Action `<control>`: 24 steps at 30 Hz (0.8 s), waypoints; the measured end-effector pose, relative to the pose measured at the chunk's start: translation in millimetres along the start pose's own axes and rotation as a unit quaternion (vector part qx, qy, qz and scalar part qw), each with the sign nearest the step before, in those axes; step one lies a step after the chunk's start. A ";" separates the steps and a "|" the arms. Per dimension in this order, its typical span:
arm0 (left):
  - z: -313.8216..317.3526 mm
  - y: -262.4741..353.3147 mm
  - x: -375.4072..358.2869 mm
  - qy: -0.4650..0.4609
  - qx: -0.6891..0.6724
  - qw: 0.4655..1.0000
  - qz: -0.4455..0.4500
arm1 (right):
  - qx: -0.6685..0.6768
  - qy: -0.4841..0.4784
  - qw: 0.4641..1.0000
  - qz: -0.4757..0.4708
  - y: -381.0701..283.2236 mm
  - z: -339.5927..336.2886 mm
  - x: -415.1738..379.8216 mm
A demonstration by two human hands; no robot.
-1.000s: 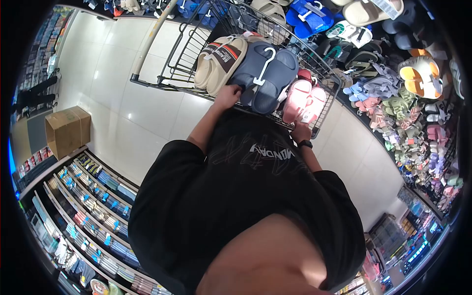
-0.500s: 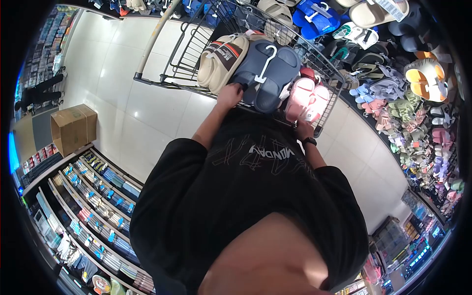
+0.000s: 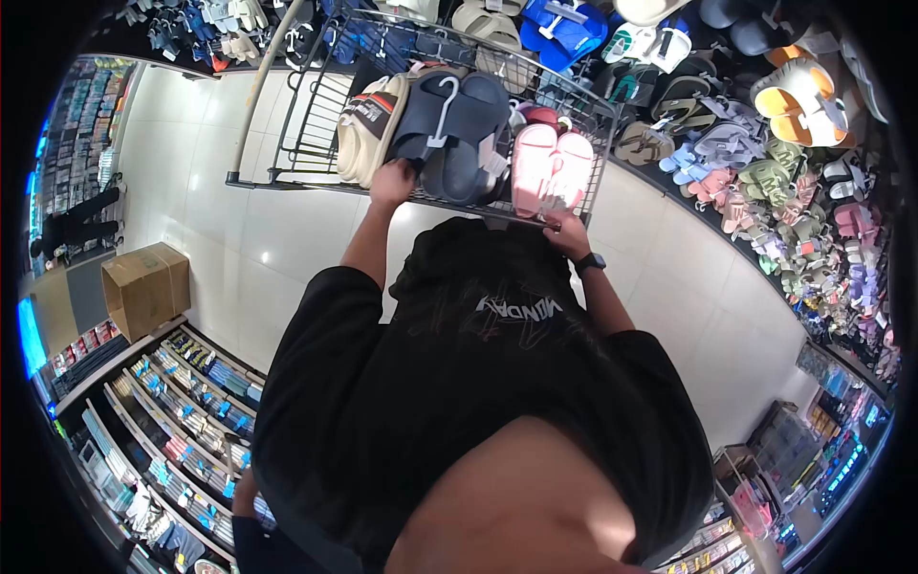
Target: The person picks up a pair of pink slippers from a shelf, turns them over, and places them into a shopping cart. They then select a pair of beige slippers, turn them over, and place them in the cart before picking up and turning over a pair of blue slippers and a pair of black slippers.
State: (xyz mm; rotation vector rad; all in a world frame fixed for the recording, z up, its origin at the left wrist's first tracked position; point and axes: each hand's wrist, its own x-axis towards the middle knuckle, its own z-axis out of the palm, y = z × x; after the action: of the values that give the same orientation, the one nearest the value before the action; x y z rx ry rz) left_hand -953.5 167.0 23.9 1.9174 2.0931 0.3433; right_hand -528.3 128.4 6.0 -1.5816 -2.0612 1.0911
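Observation:
A black wire shopping cart (image 3: pixel 287 182) stands in front of me, its near rim running between my hands. My left hand (image 3: pixel 392 184) is closed on that rim, right beside the large dark grey slippers (image 3: pixel 466 170) on a white hanger. Against them lean beige slippers (image 3: pixel 361 143) with a printed black band. My right hand (image 3: pixel 568 235), with a dark watch on the wrist, is closed at the rim's right end, just below a pair of pink slippers (image 3: pixel 535 167). The fingertips of both hands are partly hidden by the cart and its load.
Slippers (image 3: pixel 801 103) on hangers fill the display beyond the cart and along the right. An open cardboard box (image 3: pixel 148 287) stands at left near stocked shelves (image 3: pixel 191 421). A person in dark trousers (image 3: pixel 81 220) is at far left; another person's sleeve (image 3: pixel 263 547) shows behind me.
The cart with its slippers and both my hands have shifted left in view. Another person's arm has come into sight at the lower left.

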 end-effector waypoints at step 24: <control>68.3 168.9 -74.6 0.102 0.116 0.961 -0.228 | 0.022 -0.073 0.997 0.027 123.7 -88.4 59.0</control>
State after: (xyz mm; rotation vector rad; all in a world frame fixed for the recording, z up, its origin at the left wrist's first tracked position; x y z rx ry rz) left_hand -765.9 107.0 24.4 1.4876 2.7349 0.2050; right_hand -406.3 227.5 -37.6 -1.5882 -2.0805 1.2986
